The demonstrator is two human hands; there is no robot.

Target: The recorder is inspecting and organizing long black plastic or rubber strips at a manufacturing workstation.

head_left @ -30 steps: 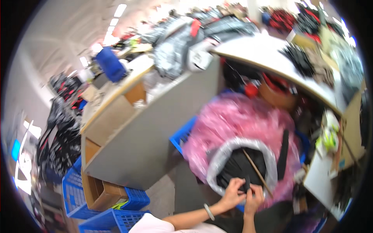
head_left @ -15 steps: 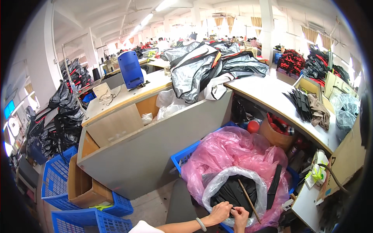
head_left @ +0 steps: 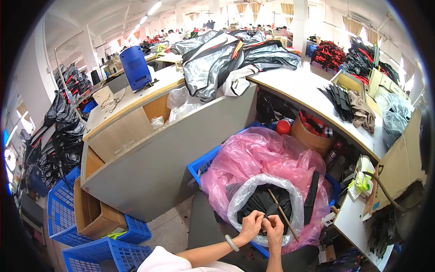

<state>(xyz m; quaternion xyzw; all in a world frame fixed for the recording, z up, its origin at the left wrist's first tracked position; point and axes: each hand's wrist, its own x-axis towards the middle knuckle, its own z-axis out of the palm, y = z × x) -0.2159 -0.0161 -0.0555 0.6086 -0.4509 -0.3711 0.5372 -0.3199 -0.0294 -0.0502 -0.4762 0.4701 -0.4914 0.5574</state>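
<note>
My left hand (head_left: 252,225), with a pale bangle (head_left: 231,243) on its wrist, pinches a small dark piece I cannot make out. Fingertip to fingertip with it, my right hand (head_left: 274,229) is closed on the same piece. Both are held over the open mouth of a clear plastic bag (head_left: 234,202). Inside the bag lie many flat black strips (head_left: 259,201), partly hidden by my hands. A thin brown stick (head_left: 282,213) slants across the strips and the bag's rim, just beyond my right hand. Pink plastic sheeting (head_left: 240,152) surrounds the bag.
A blue crate (head_left: 197,168) holds the pink sheeting. A grey panel (head_left: 167,158) of the workbench rises at the left. On the white tabletop (head_left: 290,81) lie silver-and-black fabric pieces (head_left: 210,63) and black strips (head_left: 339,102). Blue baskets (head_left: 97,256) and a cardboard box (head_left: 97,213) stand lower left.
The whole view has shifted, so the scene sits higher and farther left in the picture. My hands stay together over the bag, fingertips still pinched.
</note>
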